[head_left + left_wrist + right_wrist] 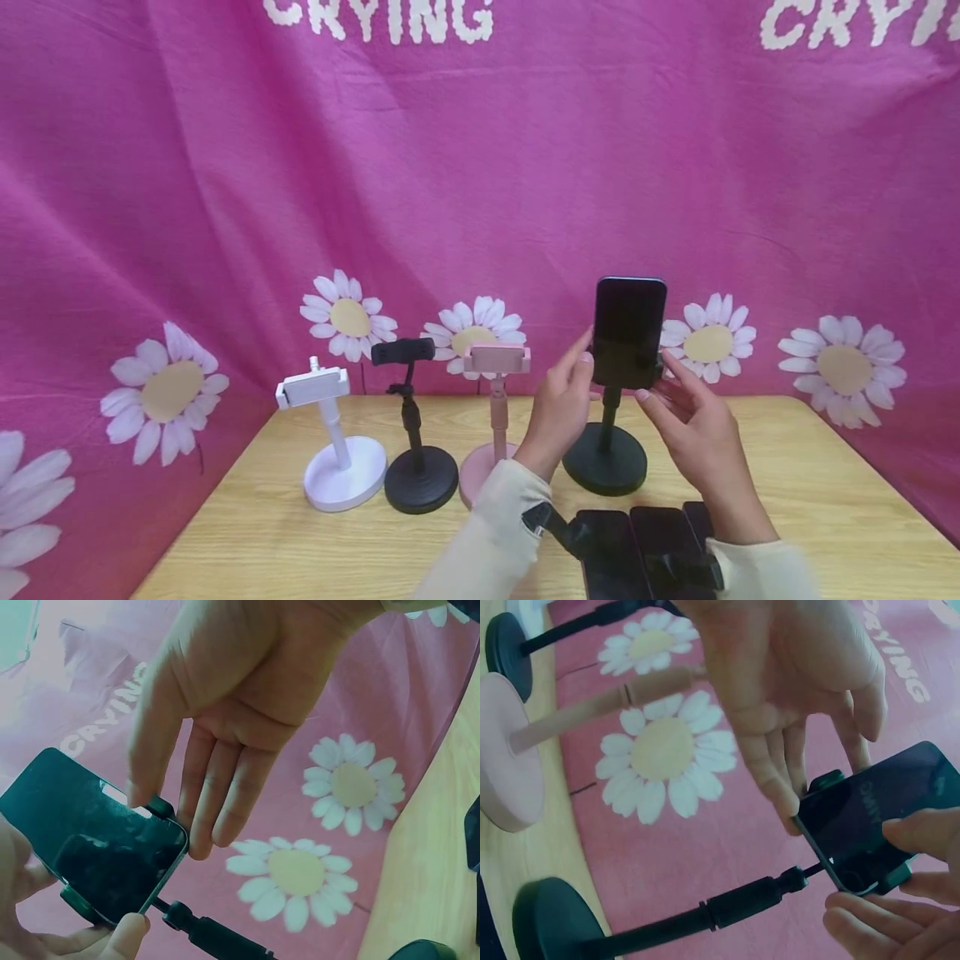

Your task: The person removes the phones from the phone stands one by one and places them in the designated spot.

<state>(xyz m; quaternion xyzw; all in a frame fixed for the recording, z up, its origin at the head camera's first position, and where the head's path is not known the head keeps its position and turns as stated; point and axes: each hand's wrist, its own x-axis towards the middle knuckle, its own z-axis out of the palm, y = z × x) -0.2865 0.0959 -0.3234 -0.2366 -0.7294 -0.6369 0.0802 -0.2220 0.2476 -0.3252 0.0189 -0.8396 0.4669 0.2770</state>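
A dark smartphone [630, 332] stands upright in the clamp of a black phone stand [604, 458]. My left hand [561, 402] holds the phone's left side and lower corner, fingers close to the clamp arm. On the opposite side, my right hand [693, 425] holds the lower right edge between thumb and fingers. The left wrist view shows the phone [112, 832] with the right hand [232, 682] above it. Both hands also meet the phone [892, 802] in the right wrist view. The clamp's back is hidden.
To the left stand a white phone stand [345, 473], another black phone stand [422, 481] and a pink phone stand [498, 417]. Several dark phones [613, 554] lie on the wooden table [247, 533], below my wrists. A pink daisy-printed cloth [480, 167] hangs behind.
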